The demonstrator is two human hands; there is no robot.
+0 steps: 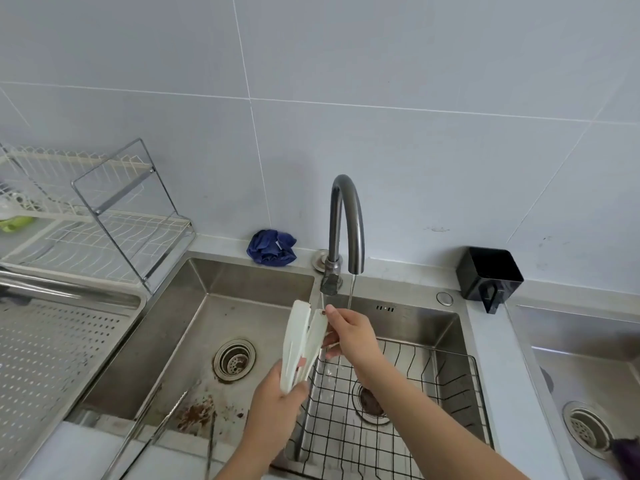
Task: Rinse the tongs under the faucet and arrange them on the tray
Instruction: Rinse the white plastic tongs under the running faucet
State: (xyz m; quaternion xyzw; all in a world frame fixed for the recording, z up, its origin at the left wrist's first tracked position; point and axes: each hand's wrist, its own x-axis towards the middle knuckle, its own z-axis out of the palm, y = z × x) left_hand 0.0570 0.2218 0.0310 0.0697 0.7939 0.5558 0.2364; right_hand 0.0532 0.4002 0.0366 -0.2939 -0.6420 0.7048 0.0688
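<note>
White plastic tongs (300, 341) stand nearly upright over the divider between the two sink basins. My left hand (277, 403) grips their lower, hinged end. My right hand (346, 332) pinches the tip of the right arm, just left of the thin water stream. The dark curved faucet (348, 223) runs water into the right basin. Metal tongs (162, 424) lie in the left basin (207, 306) near brown residue. The perforated steel tray (52, 362) sits at the left.
A black wire basket (398, 427) fills the right basin. A white dish rack (86, 220) stands at the back left. A crumpled blue cloth (272, 247) lies behind the sink, and a black holder (488, 277) stands to the right. Another sink (588, 393) is at the far right.
</note>
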